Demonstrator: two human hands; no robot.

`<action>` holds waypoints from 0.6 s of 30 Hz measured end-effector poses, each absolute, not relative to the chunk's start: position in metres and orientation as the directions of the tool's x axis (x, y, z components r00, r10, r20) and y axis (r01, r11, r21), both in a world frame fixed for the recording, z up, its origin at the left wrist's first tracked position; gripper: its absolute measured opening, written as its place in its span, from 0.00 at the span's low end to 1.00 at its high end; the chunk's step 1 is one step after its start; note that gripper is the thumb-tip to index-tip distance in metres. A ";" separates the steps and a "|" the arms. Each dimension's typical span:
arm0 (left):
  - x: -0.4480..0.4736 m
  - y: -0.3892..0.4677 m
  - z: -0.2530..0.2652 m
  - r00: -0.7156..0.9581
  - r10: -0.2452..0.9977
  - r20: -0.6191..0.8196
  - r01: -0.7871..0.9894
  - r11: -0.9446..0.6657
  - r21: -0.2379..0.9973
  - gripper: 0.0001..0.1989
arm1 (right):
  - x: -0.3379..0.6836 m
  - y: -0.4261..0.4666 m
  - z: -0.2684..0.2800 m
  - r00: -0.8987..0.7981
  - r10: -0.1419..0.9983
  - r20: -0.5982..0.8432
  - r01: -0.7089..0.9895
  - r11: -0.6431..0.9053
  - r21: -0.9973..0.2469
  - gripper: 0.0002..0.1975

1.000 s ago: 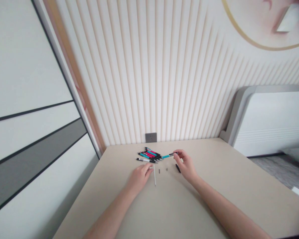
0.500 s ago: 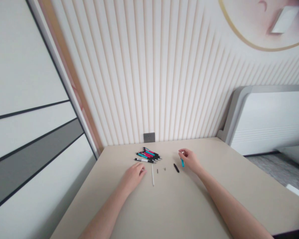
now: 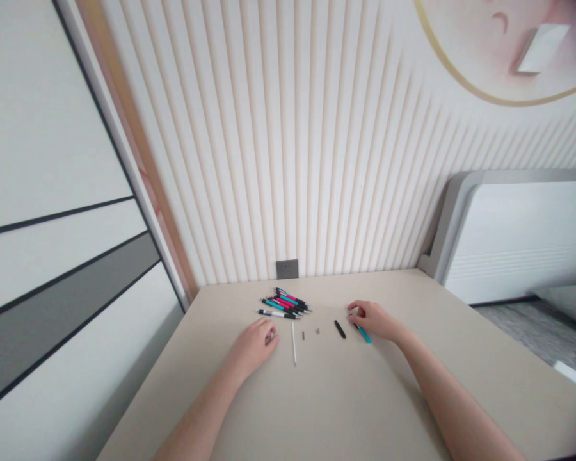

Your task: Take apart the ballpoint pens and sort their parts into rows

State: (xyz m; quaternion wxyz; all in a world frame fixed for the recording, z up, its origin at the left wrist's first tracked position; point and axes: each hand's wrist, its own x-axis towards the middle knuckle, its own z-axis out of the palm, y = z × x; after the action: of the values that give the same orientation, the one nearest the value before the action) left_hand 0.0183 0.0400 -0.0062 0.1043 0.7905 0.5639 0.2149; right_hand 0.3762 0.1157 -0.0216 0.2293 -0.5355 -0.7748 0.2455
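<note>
My left hand (image 3: 258, 342) rests on the table with its fingers curled; a small greyish bit shows between them, too small to name. Just right of it lies a thin white pen refill (image 3: 294, 346). Two tiny parts, a dark one (image 3: 303, 335) and a greyish one (image 3: 317, 331), lie farther right. My right hand (image 3: 372, 319) is low over the table, thumb and fingers bent around the upper end of a blue pen barrel (image 3: 363, 333), which slants down to the right. Beside it lies a black pen grip (image 3: 340, 329).
Several pens (image 3: 285, 302) in blue, pink, black and white lie in a pile behind my left hand. The beige table (image 3: 307, 410) meets a ribbed wall with a dark socket (image 3: 287, 269). A white cabinet (image 3: 67, 339) stands left, a bed headboard (image 3: 518, 237) right.
My right hand has come slightly nearer and to the right, and the blue barrel has swung from near upright to a slant. My left hand has barely moved.
</note>
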 end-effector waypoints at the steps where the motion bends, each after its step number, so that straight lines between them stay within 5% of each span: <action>1: 0.018 0.040 -0.006 0.270 0.936 0.225 0.846 -0.342 0.409 0.05 | 0.377 0.117 -0.022 -0.316 0.945 0.087 0.715 0.297 -0.633 0.14; 11: 0.017 0.040 -0.008 0.257 0.930 0.264 0.832 -0.352 0.428 0.08 | 0.379 0.118 -0.026 -0.335 0.939 0.083 0.689 0.304 -0.658 0.12; 18: -0.006 0.059 -0.016 0.239 0.854 0.463 0.857 -0.409 0.312 0.19 | 0.378 0.117 -0.021 -0.284 0.946 0.158 0.721 0.319 -0.615 0.14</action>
State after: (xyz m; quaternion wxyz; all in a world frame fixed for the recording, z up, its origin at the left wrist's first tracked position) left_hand -0.0056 0.0591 -0.0157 -0.0032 0.7872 0.5434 0.2917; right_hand 0.3777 0.1172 -0.0205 0.2565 -0.5406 -0.7706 0.2193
